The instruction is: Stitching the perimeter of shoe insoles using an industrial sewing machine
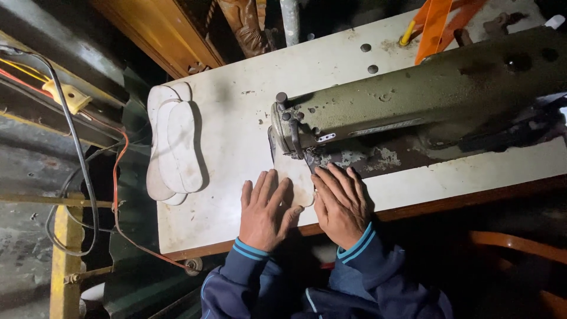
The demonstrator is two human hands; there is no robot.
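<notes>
Dim workshop, worn white table [236, 112]: both hands, left hand [266, 210] and right hand [341, 204], press flat, fingers spread, on a pale insole piece [293, 171] under the sewing machine [413, 100] needle, so right fingertips could get stitched.

We look down on a worn white counter [236, 118] with a brown wooden front edge, its surface scuffed, stained and dotted with a few small dark holes. An olive-green sewing machine [413, 100] rests across its right half, the paint chipped around the base. Near the counter's left edge lies a stack of pale shoe insoles [174, 147], overlapping lengthwise, one end reaching past the counter's rim. Under the machine's head sits another pale insole piece [295, 171], flat on the surface, with our left hand [266, 210] and right hand [342, 204] pressed palm-down on it, fingers spread. At the counter's far edge stands an orange tool [434, 23].
</notes>
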